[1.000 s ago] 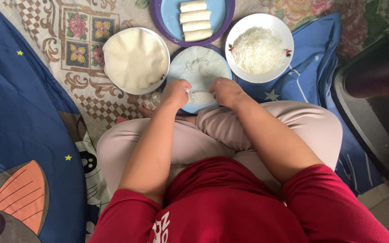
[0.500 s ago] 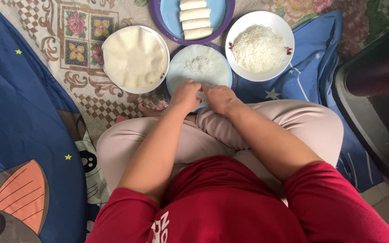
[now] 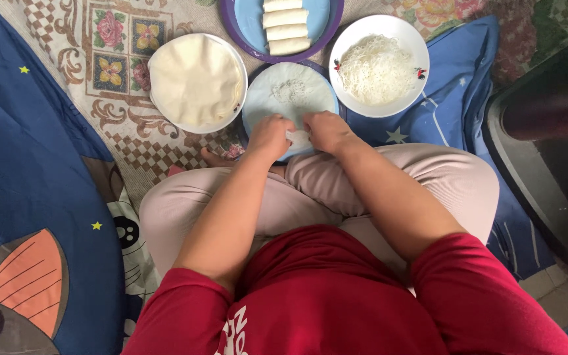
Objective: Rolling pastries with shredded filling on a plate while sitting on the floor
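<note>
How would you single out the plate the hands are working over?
Start from the purple-rimmed plate of finished rolls at the top. Just below it, between the plate of stacked wrappers and the white bowl of noodles, lies the light blue plate. Only it holds one flat wrapper, pinched by the left hand and right hand.

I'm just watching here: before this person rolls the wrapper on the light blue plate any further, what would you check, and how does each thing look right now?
1. Both hands on the near edge of the thin white wrapper: ok, left hand and right hand pinch it side by side.
2. Filling on the wrapper: ok, a small tuft of noodles sits near its middle.
3. Wrapper flat on the round light blue plate: ok.
4. Fold tight, no tear: cannot tell, fingers hide it.
5. Room on the purple-rimmed plate beside the finished white rolls: ok.
6. Supplies: ok, white bowl of noodles and stack of round wrappers hold plenty.
</note>
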